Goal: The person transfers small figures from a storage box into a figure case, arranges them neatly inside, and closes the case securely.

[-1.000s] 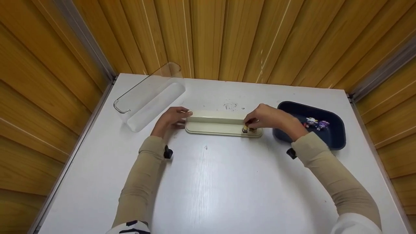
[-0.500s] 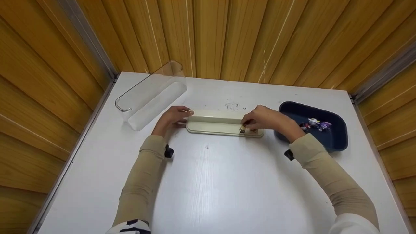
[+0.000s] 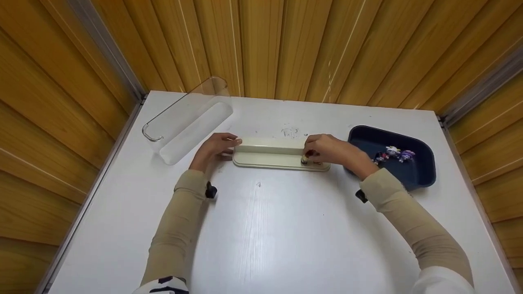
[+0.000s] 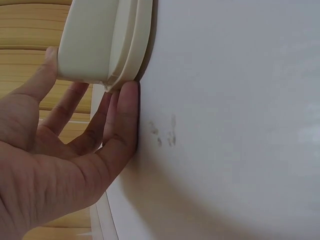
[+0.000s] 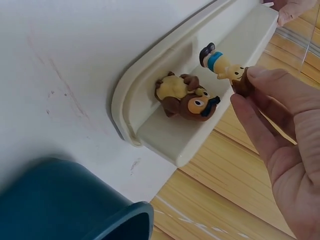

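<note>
A cream stepped display base (image 3: 267,161) lies on the white table. My left hand (image 3: 216,148) holds its left end; in the left wrist view the thumb touches the upper step and the fingers (image 4: 129,107) curl at the lower edge. At the other end, my right hand (image 3: 329,149) pinches a small doll figurine (image 5: 220,61) by its brown hair, between thumb and fingertips. The figurine has a blue band and dark shoes, and is over or on the lower step; contact is unclear. Beside it on that step stands a brown animal figurine (image 5: 187,97), mostly hidden in the head view.
A dark blue bin (image 3: 423,173) at the right contains several small figurines (image 3: 392,151). To the left, a clear plastic cover (image 3: 179,118) lies at an angle on the table (image 3: 265,228). Wooden-look panels (image 3: 261,49) rise behind and at both sides.
My right hand has shifted slightly left along the base with the doll figurine, away from the brown animal figurine. My left hand stays at the base's left end.
</note>
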